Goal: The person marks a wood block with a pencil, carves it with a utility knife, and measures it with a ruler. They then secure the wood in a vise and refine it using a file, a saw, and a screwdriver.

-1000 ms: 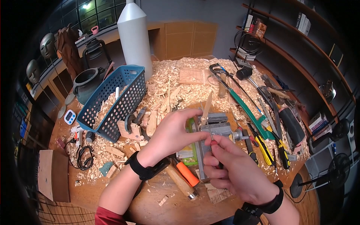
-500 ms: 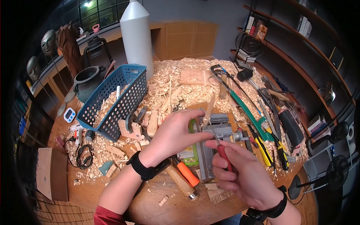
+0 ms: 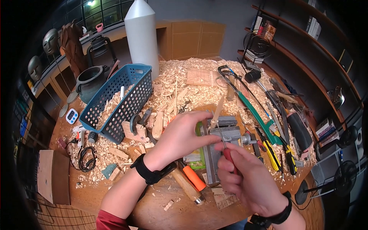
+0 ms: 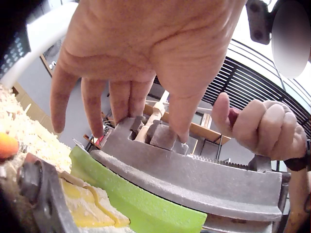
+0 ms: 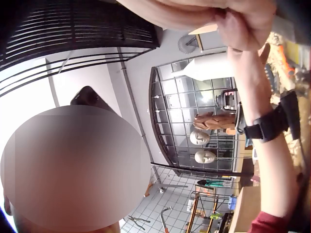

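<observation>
A slim, pale carved piece of wood (image 3: 217, 110) stands up from the grey metal vise (image 3: 212, 165), tilted slightly right. My left hand (image 3: 180, 132) rests on the vise, thumb and fingers spread on either side of the wood; in the left wrist view the fairly straight fingers (image 4: 92, 104) point down and the thumb touches the vise top. My right hand (image 3: 247, 174) grips a red-handled tool (image 3: 228, 154) whose thin metal shaft reaches up to the wood's lower part. The tip's shape is too small to make out.
Wood shavings (image 3: 180, 73) cover much of the table. A blue basket (image 3: 115, 119) stands left. A green-framed saw (image 3: 257, 111) and yellow-handled tools (image 3: 271, 155) lie right. An orange handle (image 3: 194, 178) and a wooden handle (image 3: 186, 185) lie near the front edge.
My right hand has shifted slightly down and right with the red-handled tool, showing more of its handle than a second ago. The left hand stays at the vise.
</observation>
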`<state>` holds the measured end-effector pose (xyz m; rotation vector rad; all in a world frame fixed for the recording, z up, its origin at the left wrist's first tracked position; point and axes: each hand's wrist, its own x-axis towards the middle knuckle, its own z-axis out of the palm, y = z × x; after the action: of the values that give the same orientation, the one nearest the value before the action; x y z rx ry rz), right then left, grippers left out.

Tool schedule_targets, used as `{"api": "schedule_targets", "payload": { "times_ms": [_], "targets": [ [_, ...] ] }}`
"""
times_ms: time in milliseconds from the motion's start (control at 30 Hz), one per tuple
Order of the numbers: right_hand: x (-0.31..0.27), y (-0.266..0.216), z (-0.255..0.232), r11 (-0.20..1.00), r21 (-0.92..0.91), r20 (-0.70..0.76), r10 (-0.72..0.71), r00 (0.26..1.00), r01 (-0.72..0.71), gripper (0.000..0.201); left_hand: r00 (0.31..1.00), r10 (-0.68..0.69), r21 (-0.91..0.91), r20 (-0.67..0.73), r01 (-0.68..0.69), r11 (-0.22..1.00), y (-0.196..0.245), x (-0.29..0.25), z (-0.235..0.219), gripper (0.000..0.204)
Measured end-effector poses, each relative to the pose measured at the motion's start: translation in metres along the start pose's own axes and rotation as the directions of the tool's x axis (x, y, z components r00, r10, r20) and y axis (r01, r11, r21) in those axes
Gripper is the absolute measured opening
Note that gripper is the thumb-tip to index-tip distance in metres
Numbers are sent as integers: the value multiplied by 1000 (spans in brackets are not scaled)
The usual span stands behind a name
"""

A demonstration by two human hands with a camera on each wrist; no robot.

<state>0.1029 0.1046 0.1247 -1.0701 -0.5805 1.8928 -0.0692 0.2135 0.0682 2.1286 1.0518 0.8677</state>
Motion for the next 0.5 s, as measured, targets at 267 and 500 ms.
{"api": "schedule_targets", "payload": {
  "times_ms": [267,500],
  "targets": [
    [-13,0,5,999,15,-19,32,999,-31,29,1000,4,-71,-18,-5,997,-4,0,3,50],
    [11,-4,-1,1000,-5,38,-17,999,17,28,1000,-11,37,1,11,999,2,0,0,52]
  ]
}}
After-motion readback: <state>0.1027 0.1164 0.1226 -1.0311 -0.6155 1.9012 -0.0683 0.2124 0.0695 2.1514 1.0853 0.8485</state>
